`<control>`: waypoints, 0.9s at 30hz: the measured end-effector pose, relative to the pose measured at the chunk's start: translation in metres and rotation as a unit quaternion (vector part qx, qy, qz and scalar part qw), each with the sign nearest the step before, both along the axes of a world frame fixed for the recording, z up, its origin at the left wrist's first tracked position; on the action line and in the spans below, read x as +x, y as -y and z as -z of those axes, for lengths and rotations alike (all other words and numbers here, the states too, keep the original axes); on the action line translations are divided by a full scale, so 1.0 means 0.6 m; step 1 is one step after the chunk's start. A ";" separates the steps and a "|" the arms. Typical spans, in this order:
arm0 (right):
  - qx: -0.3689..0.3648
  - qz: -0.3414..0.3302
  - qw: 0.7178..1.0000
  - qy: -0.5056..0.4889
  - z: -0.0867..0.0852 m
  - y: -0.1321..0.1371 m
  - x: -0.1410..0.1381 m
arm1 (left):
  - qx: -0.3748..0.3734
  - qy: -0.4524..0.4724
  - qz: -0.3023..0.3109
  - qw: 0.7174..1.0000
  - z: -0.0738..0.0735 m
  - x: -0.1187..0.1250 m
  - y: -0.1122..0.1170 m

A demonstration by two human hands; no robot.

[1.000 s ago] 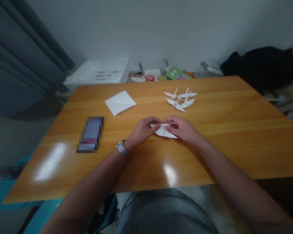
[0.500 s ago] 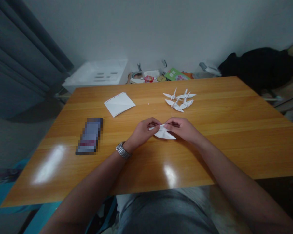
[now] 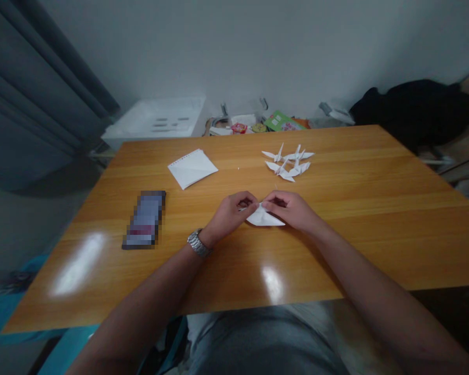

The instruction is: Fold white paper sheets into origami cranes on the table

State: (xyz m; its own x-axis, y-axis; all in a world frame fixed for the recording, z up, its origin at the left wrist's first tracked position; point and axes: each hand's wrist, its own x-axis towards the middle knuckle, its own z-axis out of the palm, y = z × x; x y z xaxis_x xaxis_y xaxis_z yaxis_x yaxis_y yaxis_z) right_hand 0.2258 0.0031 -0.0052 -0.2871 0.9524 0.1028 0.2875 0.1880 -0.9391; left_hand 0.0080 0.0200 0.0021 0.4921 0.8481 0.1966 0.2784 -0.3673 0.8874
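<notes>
Between my two hands is a white folded paper (image 3: 264, 217), held just over the middle of the wooden table (image 3: 234, 265). My left hand (image 3: 234, 211) pinches its upper left part between thumb and fingers. With thumb and bent fingers, my right hand (image 3: 289, 205) grips the upper right part, close to the left fingertips. The paper's wide lower edge shows, with a point toward the right; its top is partly covered by my fingers. Beyond my right hand stand several white paper cranes (image 3: 287, 162) in a cluster. A silver watch (image 3: 198, 243) is on my left wrist.
A stack of white paper sheets (image 3: 193, 169) lies at the back left of the table. Left of my arm rests a phone (image 3: 144, 219) with a blurred screen. Past the far edge are a white foam box (image 3: 156, 122), a green booklet (image 3: 283, 121) and a black cloth (image 3: 414, 112).
Both hands keep their pinch on the folded paper. Its upper flap now shows less between the fingers, and its lower part looks flatter and wider. The whole view has shifted slightly.
</notes>
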 end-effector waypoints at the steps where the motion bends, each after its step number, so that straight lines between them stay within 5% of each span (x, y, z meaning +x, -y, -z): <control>1: 0.001 -0.001 1.000 -0.001 0.000 0.000 0.000 | -0.001 0.000 0.000 1.000 0.001 0.000 0.000; 27: 0.009 0.033 0.999 0.041 -0.004 -0.007 0.021 | -0.035 0.037 -0.025 0.998 0.015 0.000 -0.011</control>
